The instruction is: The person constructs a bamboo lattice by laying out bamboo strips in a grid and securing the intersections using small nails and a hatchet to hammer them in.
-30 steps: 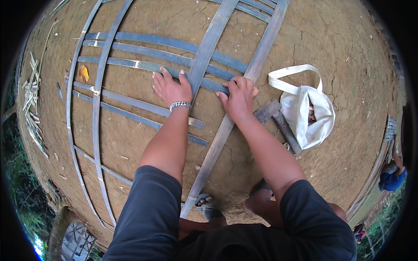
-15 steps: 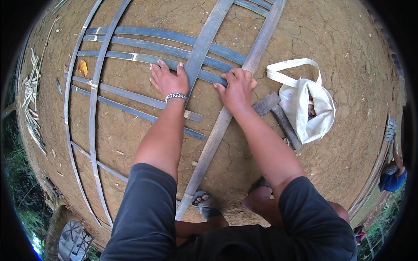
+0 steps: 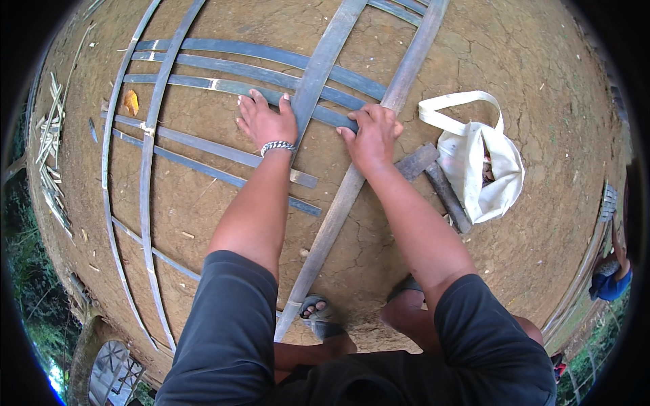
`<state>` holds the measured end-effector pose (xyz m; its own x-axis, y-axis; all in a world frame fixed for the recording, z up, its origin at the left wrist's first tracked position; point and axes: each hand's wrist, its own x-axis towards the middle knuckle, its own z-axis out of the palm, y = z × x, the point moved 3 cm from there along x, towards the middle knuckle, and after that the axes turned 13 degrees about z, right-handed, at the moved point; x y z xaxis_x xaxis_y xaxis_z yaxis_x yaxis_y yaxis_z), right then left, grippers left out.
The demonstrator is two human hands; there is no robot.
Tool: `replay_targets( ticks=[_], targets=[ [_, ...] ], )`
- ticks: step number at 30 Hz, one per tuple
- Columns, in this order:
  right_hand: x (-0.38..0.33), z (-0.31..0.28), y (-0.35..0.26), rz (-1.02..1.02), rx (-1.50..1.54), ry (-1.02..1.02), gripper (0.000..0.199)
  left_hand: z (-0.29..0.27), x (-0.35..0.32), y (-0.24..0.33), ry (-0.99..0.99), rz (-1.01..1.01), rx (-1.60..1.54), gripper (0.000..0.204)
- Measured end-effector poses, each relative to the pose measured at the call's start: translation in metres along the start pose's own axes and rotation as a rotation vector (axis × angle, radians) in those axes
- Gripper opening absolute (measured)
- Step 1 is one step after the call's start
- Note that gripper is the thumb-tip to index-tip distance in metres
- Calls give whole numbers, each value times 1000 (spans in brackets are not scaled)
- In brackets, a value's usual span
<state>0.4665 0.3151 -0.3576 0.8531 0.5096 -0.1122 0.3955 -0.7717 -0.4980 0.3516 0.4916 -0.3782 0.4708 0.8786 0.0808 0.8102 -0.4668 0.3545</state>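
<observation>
The left hand point(image 3: 268, 127) spreads wide over a bowed slat point(image 3: 183, 80), seemingly steadying it; the right hand point(image 3: 374, 141) curls where the slat's end meets the long pole point(image 3: 325, 233), perhaps keeping them aligned, its grip unclear.

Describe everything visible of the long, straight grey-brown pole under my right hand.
The long, straight grey-brown pole looks like weathered wood or bamboo, with a pale ring near its lower end. It lies diagonally over brown, cracked soil, running past the picture's top edge. Your bare right hand rests over it; thin dark-grey slats meet its left side.
</observation>
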Motion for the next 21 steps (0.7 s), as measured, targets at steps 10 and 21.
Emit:
replay_targets(
  ticks=[10, 21],
  targets=[
    [0, 4, 4, -22, 24, 60, 35, 3, -1, 1, 9, -1, 13, 79],
    [-3, 1, -1, -30, 29, 87, 37, -7, -1, 5, -9, -15, -42, 79]
  ],
)
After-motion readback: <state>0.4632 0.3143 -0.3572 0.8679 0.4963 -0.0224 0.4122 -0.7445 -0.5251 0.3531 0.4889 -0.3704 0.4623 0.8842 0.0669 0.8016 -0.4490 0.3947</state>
